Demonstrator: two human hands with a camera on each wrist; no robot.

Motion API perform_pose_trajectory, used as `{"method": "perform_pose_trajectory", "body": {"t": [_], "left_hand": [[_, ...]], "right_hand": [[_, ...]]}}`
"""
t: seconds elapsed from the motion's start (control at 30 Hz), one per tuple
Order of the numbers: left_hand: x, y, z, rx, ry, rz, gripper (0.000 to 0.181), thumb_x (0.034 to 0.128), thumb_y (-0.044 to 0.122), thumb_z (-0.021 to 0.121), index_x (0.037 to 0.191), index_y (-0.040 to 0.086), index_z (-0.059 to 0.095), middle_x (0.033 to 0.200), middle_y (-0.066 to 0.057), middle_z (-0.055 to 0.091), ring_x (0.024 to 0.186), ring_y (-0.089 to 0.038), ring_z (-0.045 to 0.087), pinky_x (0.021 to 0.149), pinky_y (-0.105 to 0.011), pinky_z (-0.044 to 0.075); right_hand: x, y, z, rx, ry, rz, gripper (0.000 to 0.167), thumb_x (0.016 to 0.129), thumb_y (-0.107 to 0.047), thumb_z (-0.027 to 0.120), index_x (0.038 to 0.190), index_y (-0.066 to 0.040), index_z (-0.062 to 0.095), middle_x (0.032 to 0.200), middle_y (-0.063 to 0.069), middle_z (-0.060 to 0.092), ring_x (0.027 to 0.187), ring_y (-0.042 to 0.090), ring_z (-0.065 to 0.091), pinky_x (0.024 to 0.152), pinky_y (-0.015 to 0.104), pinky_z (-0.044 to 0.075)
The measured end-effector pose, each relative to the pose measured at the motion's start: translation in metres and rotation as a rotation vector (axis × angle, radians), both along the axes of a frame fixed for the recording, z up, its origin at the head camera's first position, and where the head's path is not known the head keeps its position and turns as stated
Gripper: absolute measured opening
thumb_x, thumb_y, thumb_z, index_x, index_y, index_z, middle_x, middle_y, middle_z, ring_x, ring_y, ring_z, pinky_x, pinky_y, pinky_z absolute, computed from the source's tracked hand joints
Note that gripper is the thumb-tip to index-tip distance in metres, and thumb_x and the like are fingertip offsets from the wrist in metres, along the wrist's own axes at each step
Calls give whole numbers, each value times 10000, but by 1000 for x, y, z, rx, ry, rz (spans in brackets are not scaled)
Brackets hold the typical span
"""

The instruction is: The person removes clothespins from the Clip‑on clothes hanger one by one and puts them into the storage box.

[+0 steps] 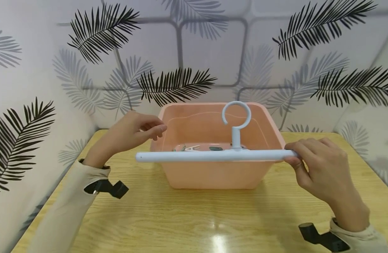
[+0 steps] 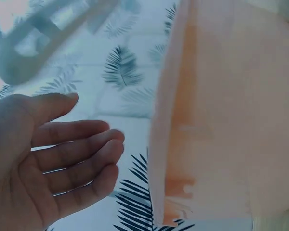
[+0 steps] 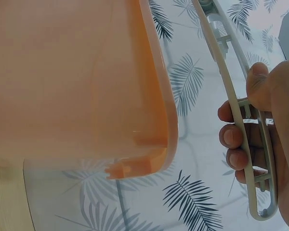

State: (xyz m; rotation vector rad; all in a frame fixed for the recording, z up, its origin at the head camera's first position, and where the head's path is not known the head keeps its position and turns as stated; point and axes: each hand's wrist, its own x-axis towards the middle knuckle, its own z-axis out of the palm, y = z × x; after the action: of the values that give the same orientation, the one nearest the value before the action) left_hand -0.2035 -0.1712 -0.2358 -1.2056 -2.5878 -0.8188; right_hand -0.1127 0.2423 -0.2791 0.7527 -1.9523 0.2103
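A pale blue plastic clothes hanger with a ring-shaped hook is held level in front of the basin. My right hand grips its right end; in the right wrist view the fingers curl round the hanger's frame. My left hand hovers above the hanger's left end, apart from it, fingers loosely bent and holding nothing. Behind the hanger stands a peach-pink plastic basin. Inside lie small things, among them a white clothespin and a dark green oval piece, partly hidden by the hanger.
The basin rests on a yellow wood-grain table. A pale backdrop with black and grey leaf prints rises behind and beside the table. A black camera mount is strapped to the left wrist, another to the right.
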Motion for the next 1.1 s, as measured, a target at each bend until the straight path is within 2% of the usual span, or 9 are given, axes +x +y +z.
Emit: {"method": "perform_pose_trajectory", "body": {"t": [0.1,0.23,0.47,0.6,0.73,0.87,1.0,1.1], "left_hand": [[22,-6,-3,-6,-33,-45,146,989,196,561,971,161,701,807,79,675,697,-43,633,660,-280,520],[47,-11,-11,-41,-12,-102,89,953,204,620,994,200,700,805,161,629,659,-21,554,608,-244,476],[77,-20,-24,-105,36,-124,146,863,275,733,969,182,698,764,184,574,622,29,485,570,-185,438],[89,-23,-31,-92,47,-182,162,860,244,737,987,150,700,820,162,615,657,49,491,569,-152,430],[102,-27,-42,-100,17,-229,176,877,246,721,1015,139,694,874,146,638,699,69,506,594,-115,432],[110,-29,-51,-114,-77,-259,138,902,272,690,1005,180,684,861,184,607,716,78,514,621,-113,445],[108,-28,-57,-130,-178,-273,90,905,281,685,949,202,684,834,202,598,714,80,529,630,-132,463],[106,-26,-60,-158,-241,-271,82,892,288,699,895,206,696,802,214,597,695,86,536,618,-142,471]], "right_hand": [[1,1,-2,1,-4,0,568,1021,-475,368,783,-42,648,675,60,621,555,247,561,556,421,396],[4,2,-5,13,-16,-4,568,1021,-476,370,781,-40,644,676,58,621,548,237,547,551,431,402],[16,-1,-18,69,-61,20,542,1028,-457,367,813,-44,645,707,46,632,576,228,575,565,418,429],[29,-4,-29,85,-71,40,524,1031,-443,365,806,-57,638,698,11,611,573,196,558,550,381,411],[41,-6,-40,103,-81,78,510,1036,-429,361,799,-68,633,689,-30,575,553,140,504,538,329,393],[54,-4,-52,122,-151,94,506,1041,-430,338,817,-89,637,693,-73,573,547,91,488,529,288,410],[62,-1,-66,119,-267,83,482,1036,-441,345,868,-110,651,731,-93,609,582,79,533,555,272,442],[60,-2,-74,102,-271,112,462,1033,-441,359,879,-115,650,741,-107,597,591,62,520,561,251,432]]}}
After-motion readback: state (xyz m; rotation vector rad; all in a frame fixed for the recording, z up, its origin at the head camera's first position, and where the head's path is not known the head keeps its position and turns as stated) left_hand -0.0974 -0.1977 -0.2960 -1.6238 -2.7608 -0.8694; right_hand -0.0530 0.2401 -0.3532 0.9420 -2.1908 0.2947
